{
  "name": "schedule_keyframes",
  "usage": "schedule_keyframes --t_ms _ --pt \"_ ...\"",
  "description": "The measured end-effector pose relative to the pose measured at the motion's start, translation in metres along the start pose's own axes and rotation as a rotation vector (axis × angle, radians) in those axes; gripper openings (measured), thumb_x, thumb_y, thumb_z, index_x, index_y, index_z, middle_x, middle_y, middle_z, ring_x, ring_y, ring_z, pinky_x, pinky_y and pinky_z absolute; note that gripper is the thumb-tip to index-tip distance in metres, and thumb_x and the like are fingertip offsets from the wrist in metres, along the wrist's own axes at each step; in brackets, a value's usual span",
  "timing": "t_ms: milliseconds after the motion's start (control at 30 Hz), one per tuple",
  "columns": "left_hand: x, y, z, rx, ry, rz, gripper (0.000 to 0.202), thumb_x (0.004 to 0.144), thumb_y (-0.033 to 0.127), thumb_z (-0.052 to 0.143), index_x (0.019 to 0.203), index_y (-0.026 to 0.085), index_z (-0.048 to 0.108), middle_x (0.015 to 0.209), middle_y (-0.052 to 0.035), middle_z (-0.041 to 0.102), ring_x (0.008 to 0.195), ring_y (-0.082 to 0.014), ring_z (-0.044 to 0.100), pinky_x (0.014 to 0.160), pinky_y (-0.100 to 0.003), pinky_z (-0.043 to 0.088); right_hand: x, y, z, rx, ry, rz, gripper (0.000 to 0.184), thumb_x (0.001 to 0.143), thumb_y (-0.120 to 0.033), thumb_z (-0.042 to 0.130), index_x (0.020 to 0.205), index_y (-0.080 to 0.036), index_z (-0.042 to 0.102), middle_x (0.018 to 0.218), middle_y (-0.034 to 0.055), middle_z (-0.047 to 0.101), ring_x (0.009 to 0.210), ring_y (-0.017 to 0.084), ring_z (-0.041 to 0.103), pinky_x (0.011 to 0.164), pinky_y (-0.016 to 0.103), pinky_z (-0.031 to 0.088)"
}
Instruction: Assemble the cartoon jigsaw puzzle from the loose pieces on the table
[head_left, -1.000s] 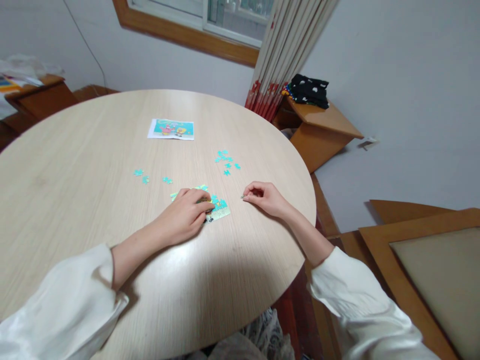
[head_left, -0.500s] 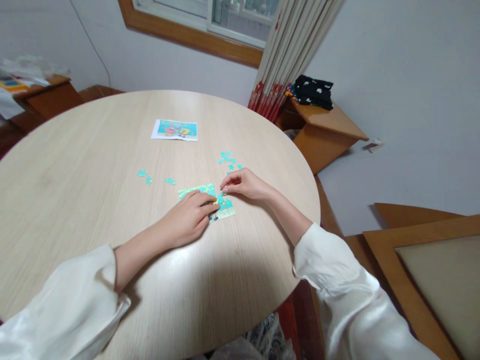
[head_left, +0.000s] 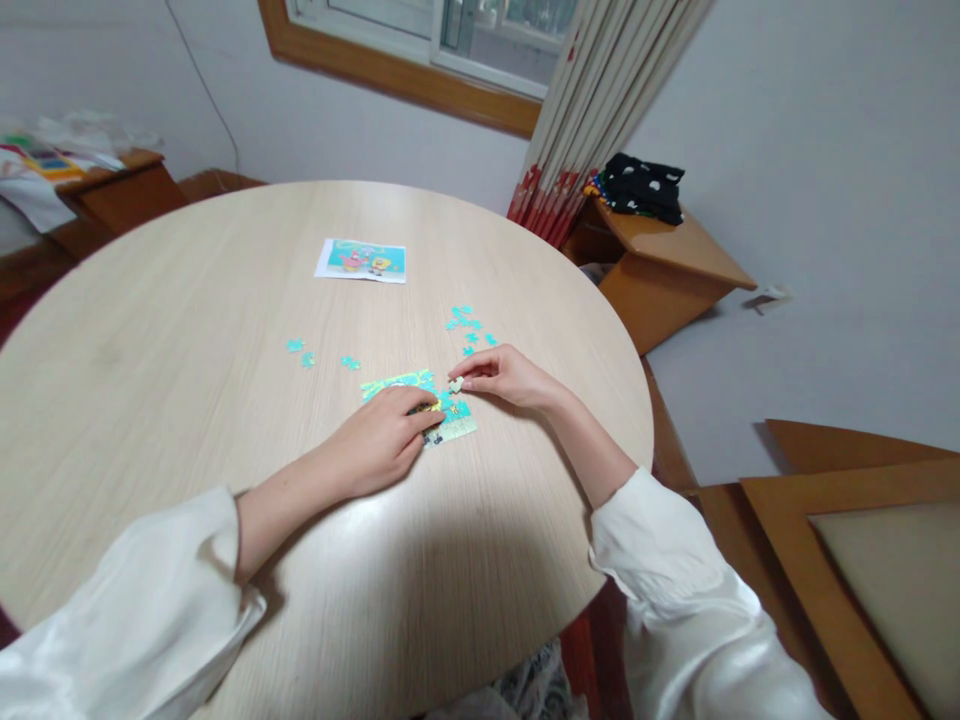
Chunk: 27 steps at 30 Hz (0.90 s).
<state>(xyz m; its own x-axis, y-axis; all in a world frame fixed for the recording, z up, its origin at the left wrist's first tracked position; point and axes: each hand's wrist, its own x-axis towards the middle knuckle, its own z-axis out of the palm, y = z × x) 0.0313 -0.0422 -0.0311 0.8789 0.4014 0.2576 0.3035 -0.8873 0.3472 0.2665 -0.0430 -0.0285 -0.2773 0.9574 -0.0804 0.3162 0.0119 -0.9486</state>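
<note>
A partly assembled jigsaw puzzle [head_left: 459,428], turquoise, yellow and pale green, lies on the round wooden table [head_left: 315,580]. My left hand [head_left: 390,430] rests over its left part with fingers stretched out, covering much of the picture. At the puzzle's upper right edge, my right hand [head_left: 506,378] pinches a small pale puzzle piece [head_left: 456,385] between thumb and fingers. Loose turquoise pieces [head_left: 465,320] lie scattered just beyond the right hand. A few other loose pieces [head_left: 308,360] sit to the left, past the left hand.
A printed reference picture [head_left: 367,262] with cartoon figures lies farther back on the table. Beyond the table's right edge stands a wooden stand [head_left: 675,270] with black patterned cloth [head_left: 643,187] on it. A wooden chair [head_left: 847,490] is at the lower right.
The piece in my right hand has turned so its pale face shows. My left hand stays on the puzzle. The whole view has shifted slightly.
</note>
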Motion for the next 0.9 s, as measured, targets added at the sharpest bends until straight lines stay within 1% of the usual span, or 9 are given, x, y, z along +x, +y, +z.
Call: schedule_keyframes --t_ms 133,267,400,467,500,567,667,767,900 --pt "0.000 0.005 -0.002 0.056 0.004 0.000 0.037 0.085 0.010 0.037 0.109 0.013 0.066 0.114 -0.0148 0.063 0.107 -0.0271 0.057 0.093 -0.048 0.047 0.002 0.004 0.007 0.009 0.109 -0.038 0.023 0.072 -0.027 0.070 0.092 -0.014 0.071 0.088 0.0053 0.071 0.081 0.014 0.064 0.081 0.033 0.051" --pt "0.000 0.013 -0.003 0.113 -0.023 -0.007 0.036 0.083 0.008 0.038 0.107 0.012 0.065 0.115 -0.0151 0.063 0.108 -0.0272 0.057 0.099 -0.051 0.043 0.009 0.006 0.018 -0.024 0.236 -0.093 0.024 0.074 -0.025 0.068 0.096 -0.016 0.069 0.085 0.0037 0.069 0.080 0.014 0.064 0.079 0.031 0.052" --pt "-0.001 0.018 -0.002 0.095 -0.046 -0.004 0.036 0.082 0.007 0.039 0.109 0.011 0.062 0.120 -0.0148 0.061 0.112 -0.0260 0.056 0.106 -0.050 0.037 0.014 0.008 0.026 -0.072 0.283 -0.123 0.015 0.076 -0.026 0.067 0.087 -0.016 0.068 0.085 0.0047 0.069 0.079 0.014 0.064 0.078 0.030 0.051" --pt "-0.001 0.018 -0.001 0.048 -0.041 0.001 0.036 0.082 0.007 0.038 0.108 0.013 0.062 0.119 -0.0125 0.062 0.111 -0.0243 0.056 0.108 -0.050 0.035 0.014 0.009 0.028 -0.079 0.295 -0.132 0.016 0.076 -0.026 0.066 0.087 -0.016 0.068 0.086 0.0050 0.070 0.079 0.014 0.064 0.078 0.031 0.051" --pt "-0.001 0.017 0.000 0.015 -0.026 -0.003 0.035 0.083 0.007 0.037 0.107 0.014 0.062 0.117 -0.0115 0.063 0.110 -0.0233 0.057 0.107 -0.049 0.035 0.014 0.009 0.028 -0.076 0.302 -0.135 0.017 0.077 -0.027 0.066 0.089 -0.015 0.069 0.085 0.0051 0.070 0.079 0.015 0.064 0.078 0.031 0.051" --pt "0.000 0.013 0.000 -0.062 0.037 -0.046 0.033 0.086 0.008 0.035 0.104 0.015 0.062 0.113 -0.0103 0.064 0.107 -0.0217 0.058 0.103 -0.046 0.040 0.014 0.009 0.029 -0.063 0.307 -0.140 0.019 0.077 -0.027 0.066 0.091 -0.015 0.070 0.085 0.0056 0.070 0.079 0.015 0.064 0.078 0.032 0.051" --pt "0.001 0.003 -0.005 -0.143 0.163 -0.191 0.027 0.090 0.016 0.035 0.096 0.015 0.062 0.099 -0.0097 0.065 0.095 -0.0201 0.060 0.086 -0.038 0.049 0.012 0.008 0.030 -0.052 0.300 -0.133 0.022 0.077 -0.028 0.067 0.093 -0.014 0.071 0.086 0.0067 0.071 0.079 0.015 0.064 0.078 0.033 0.051" --pt "0.002 -0.011 -0.013 -0.140 0.265 -0.330 0.024 0.091 0.024 0.040 0.087 0.015 0.062 0.086 -0.0075 0.064 0.084 -0.0194 0.060 0.079 -0.036 0.049 0.011 0.005 0.029 -0.096 0.286 -0.131 0.021 0.079 -0.027 0.064 0.095 -0.016 0.073 0.090 0.0074 0.072 0.081 0.016 0.064 0.078 0.032 0.051" --pt "0.002 -0.025 -0.021 -0.128 0.354 -0.448 0.022 0.086 0.026 0.043 0.083 0.015 0.062 0.082 -0.0071 0.065 0.076 -0.0184 0.059 0.073 -0.033 0.047 0.008 0.001 0.023 -0.216 0.290 -0.158 0.020 0.083 -0.022 0.058 0.095 -0.017 0.074 0.091 0.0076 0.072 0.081 0.016 0.063 0.076 0.032 0.049"
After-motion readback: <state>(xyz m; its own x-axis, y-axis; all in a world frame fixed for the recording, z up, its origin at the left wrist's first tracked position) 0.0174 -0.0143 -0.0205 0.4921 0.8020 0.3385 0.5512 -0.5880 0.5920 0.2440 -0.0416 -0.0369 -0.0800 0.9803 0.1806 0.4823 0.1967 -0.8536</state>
